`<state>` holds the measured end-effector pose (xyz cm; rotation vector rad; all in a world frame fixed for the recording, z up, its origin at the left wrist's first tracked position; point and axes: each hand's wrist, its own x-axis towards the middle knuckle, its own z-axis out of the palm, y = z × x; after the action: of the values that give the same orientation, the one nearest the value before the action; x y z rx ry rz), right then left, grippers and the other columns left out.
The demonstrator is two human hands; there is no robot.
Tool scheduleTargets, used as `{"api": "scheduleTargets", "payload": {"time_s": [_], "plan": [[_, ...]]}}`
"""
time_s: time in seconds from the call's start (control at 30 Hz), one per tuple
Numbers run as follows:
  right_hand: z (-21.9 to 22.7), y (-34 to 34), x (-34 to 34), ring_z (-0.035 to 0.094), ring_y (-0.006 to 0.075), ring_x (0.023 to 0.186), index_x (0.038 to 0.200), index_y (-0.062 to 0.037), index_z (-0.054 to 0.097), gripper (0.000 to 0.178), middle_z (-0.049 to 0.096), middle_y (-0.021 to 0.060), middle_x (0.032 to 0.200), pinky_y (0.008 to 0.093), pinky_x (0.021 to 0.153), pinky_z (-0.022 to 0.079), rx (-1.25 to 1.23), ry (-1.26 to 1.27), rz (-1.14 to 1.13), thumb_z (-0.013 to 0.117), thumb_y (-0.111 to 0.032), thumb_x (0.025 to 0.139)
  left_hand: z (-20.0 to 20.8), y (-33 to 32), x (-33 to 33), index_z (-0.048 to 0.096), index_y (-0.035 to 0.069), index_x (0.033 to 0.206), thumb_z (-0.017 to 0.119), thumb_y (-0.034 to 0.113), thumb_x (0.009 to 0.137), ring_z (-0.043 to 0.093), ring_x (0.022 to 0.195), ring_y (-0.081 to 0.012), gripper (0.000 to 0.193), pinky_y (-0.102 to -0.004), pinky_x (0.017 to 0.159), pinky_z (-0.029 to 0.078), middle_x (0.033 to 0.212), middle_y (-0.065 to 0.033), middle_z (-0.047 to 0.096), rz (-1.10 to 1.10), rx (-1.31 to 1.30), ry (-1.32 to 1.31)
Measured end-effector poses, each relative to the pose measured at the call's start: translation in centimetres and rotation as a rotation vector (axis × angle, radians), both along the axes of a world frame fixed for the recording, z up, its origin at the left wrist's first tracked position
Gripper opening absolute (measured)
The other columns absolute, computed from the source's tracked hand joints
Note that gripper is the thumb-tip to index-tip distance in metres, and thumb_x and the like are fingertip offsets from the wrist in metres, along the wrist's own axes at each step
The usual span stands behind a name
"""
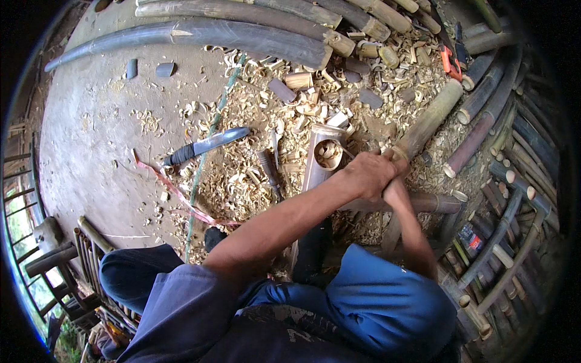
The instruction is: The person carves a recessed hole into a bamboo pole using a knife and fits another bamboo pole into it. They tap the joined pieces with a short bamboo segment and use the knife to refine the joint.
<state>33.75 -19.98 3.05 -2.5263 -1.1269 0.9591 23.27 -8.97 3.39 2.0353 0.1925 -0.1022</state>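
Note:
A thick, pale bamboo pole (431,118) slants away from my hands toward the upper right. My left hand (370,173) is closed round its near end, the arm crossing my lap from the lower left. Close against it is my right hand (396,186), closed at the same end and partly covered by the left one. Left of my hands, a larger bamboo piece (316,174) has a round hole with shavings inside. A dark-handled chisel-like tool (269,170) lies beside that piece among the shavings. Farther left rests a knife (209,145) with a wrapped handle.
Long dark bamboo poles (242,41) lie across the far side. More bamboo (496,121) is stacked at right, near an orange-handled tool (449,62). Shavings (233,193) cover much of the floor. A bamboo crosspiece (417,203) is below my hands; a plastic bottle (471,237) lies right.

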Motion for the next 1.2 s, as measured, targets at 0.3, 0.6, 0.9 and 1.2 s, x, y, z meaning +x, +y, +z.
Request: {"api": "scheduleTargets", "payload": {"time_s": [0.3, 0.6, 0.9, 1.2], "plan": [[3.0, 6.1, 2.4, 0.062, 0.0378, 0.105, 0.115, -0.0083, 0.060, 0.035, 0.063, 0.0185, 0.113, 0.0468, 0.090, 0.051, -0.083, -0.108, 0.373, 0.066, -0.026, 0.086, 1.6, 2.3, -1.5, 0.050, 0.016, 0.140, 0.072, -0.006, 0.063, 0.050, 0.122, -0.0486, 0.083, -0.0491, 0.105, 0.046, 0.141, -0.0271, 0.042, 0.409, -0.055, -0.233], [5.5, 12.2, 0.6, 0.066, 0.0365, 0.092, 0.102, -0.0041, 0.064, 0.032, 0.069, 0.0180, 0.097, 0.0490, 0.081, 0.052, -0.174, -0.394, 0.970, 0.069, -0.027, 0.080, 2.4, 2.3, -3.3, 0.031, 0.016, 0.150, 0.075, -0.008, 0.063, 0.046, 0.124, -0.0490, 0.101, -0.0524, 0.091, 0.055, 0.139, -0.0290, 0.039, 0.798, -0.035, -0.264], [-1.3, 1.4, 5.7, 0.062, 0.0398, 0.111, 0.126, -0.0027, 0.056, 0.050, 0.065, 0.0215, 0.119, 0.0480, 0.095, 0.049, -0.004, -0.305, 0.410, 0.068, -0.032, 0.088, 1.6, 1.8, -0.7, 0.037, 0.012, 0.145, 0.075, -0.004, 0.064, 0.049, 0.124, -0.0518, 0.090, -0.0510, 0.103, 0.048, 0.139, -0.0302, 0.042, 0.311, -0.043, -0.202], [5.9, 14.5, -0.7, 0.068, 0.0351, 0.085, 0.099, -0.0077, 0.066, 0.025, 0.070, 0.0163, 0.087, 0.0462, 0.078, 0.053, -0.064, -0.473, 1.131, 0.069, -0.021, 0.079, 2.4, 3.0, -4.6, 0.031, 0.011, 0.151, 0.067, -0.012, 0.058, 0.040, 0.127, -0.0510, 0.102, -0.0557, 0.107, 0.039, 0.143, -0.0314, 0.031, 0.960, -0.190, -0.432]]}}
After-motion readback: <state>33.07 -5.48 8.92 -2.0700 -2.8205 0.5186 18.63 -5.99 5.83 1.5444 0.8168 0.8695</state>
